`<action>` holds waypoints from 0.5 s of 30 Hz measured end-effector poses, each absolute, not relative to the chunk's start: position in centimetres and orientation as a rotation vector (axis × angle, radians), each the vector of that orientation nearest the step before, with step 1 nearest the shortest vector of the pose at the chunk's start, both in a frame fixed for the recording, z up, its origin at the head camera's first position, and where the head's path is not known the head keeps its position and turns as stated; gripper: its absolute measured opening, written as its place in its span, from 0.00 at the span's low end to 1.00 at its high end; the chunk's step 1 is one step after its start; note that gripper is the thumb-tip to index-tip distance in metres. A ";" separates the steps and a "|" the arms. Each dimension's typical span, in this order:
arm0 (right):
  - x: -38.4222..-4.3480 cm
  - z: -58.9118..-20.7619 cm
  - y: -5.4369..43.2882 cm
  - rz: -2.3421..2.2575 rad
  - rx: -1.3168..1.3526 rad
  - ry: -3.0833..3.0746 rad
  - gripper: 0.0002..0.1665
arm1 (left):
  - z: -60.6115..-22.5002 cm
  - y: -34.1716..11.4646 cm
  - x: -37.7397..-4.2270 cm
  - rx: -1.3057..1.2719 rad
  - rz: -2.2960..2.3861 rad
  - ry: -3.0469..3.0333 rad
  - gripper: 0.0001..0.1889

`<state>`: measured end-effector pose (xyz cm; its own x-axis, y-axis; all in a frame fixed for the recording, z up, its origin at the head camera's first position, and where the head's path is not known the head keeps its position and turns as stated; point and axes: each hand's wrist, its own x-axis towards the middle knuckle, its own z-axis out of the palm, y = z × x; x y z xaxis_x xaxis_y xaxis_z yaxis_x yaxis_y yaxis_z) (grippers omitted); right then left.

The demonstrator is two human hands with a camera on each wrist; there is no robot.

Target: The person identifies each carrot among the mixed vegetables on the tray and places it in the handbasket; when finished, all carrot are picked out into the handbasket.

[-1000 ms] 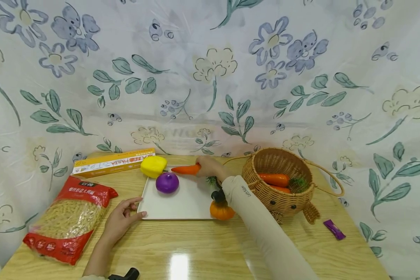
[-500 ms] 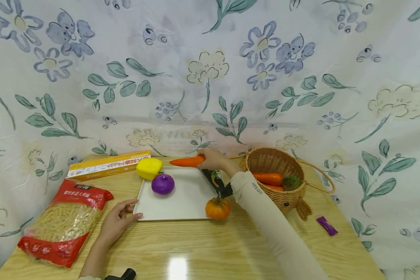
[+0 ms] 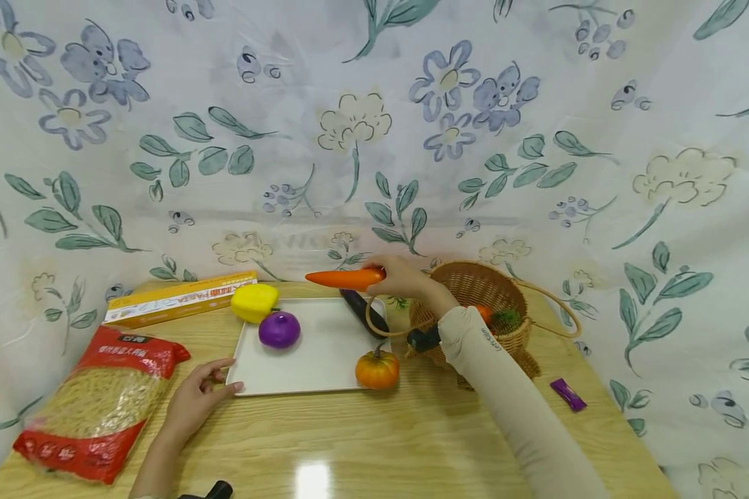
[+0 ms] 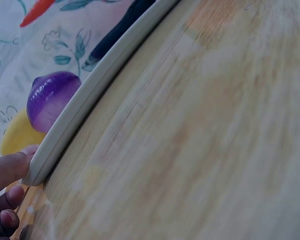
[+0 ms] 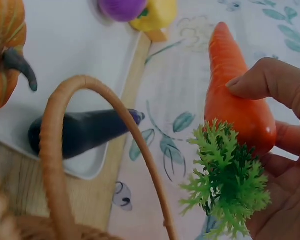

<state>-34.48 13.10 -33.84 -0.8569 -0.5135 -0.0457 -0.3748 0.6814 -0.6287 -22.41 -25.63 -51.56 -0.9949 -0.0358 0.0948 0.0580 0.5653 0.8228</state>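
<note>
My right hand (image 3: 406,283) grips an orange toy carrot (image 3: 340,278) by its thick end, raised over the tray's back right, tip pointing left. In the right wrist view the carrot's leafy green top (image 5: 227,175) hangs below the thumb. My left hand (image 3: 196,400) holds the white tray (image 3: 306,367) at its front left corner, thumb on the rim. On the tray are a purple onion (image 3: 279,330), a dark eggplant (image 3: 354,303) and an orange pumpkin (image 3: 377,372) at the front right corner. A yellow bell pepper (image 3: 254,303) sits at the back left corner.
A wicker basket (image 3: 465,283) with more carrots (image 3: 485,313) stands right of the tray, its handle (image 5: 52,150) looping over the eggplant in the right wrist view. Left are a red pasta bag (image 3: 96,398) and a pasta box (image 3: 181,299). A purple packet (image 3: 568,394) lies far right.
My right hand has lifted the carrot up off the tray area and moved it right, toward the basket, uncovering the eggplant. The left hand stays on the tray corner. The head view has shifted slightly.
</note>
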 end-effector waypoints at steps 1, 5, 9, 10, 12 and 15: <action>-34.3 -33.7 13.4 -0.939 -0.722 2.675 0.30 | -51.5 -25.6 -22.4 -0.021 -1.413 -2.688 0.28; -33.8 -33.4 14.8 -0.989 -0.738 2.661 0.29 | -51.4 -25.6 -22.3 -0.026 -1.405 -2.683 0.28; -33.2 -33.1 16.0 -1.019 -0.737 2.656 0.27 | -51.4 -25.5 -22.3 -0.023 -1.397 -2.686 0.28; -33.1 -33.1 16.4 -1.015 -0.739 2.664 0.27 | -51.4 -25.5 -22.3 -0.024 -1.394 -2.690 0.28; -32.9 -33.0 17.0 -0.988 -0.749 2.696 0.27 | -51.4 -25.5 -22.3 -0.020 -1.393 -2.694 0.28; -32.7 -32.9 17.9 -0.955 -0.752 2.737 0.28 | -51.3 -25.4 -22.3 -0.007 -1.403 -2.704 0.29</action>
